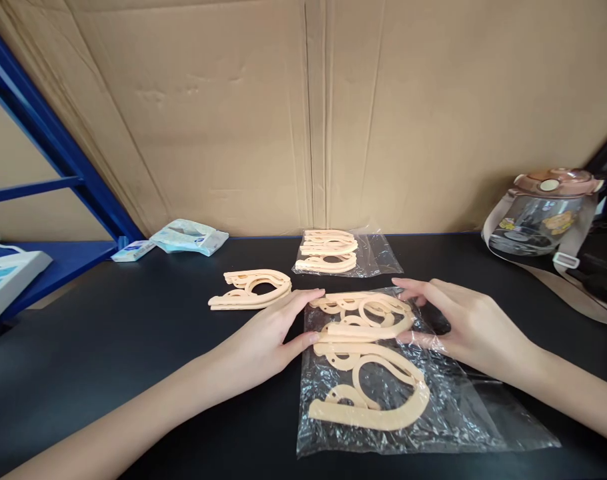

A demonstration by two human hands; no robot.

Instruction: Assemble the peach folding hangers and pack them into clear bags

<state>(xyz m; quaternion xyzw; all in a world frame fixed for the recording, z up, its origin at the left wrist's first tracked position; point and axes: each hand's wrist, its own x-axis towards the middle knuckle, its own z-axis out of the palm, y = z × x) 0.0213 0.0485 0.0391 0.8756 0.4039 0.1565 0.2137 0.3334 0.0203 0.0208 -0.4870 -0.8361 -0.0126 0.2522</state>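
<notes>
A clear plastic bag lies on the black tabletop with several beige folding hangers inside, some folded into a stack near its far edge. At the bag's left edge, my left hand has its thumb and fingers against the straight ends of the folded hangers. My right hand grips the curved ends from the right through the film, thumb and curled fingers apart around them. Beyond my left hand rests a loose pair of folded hangers. Farther back is a second clear bag of folded hangers.
A clear drink bottle with a brown lid and a strap stands at the right. At the back left lie a light-blue tissue pack and a small packet. A blue metal frame and a white device are at the far left. Cardboard walls the back.
</notes>
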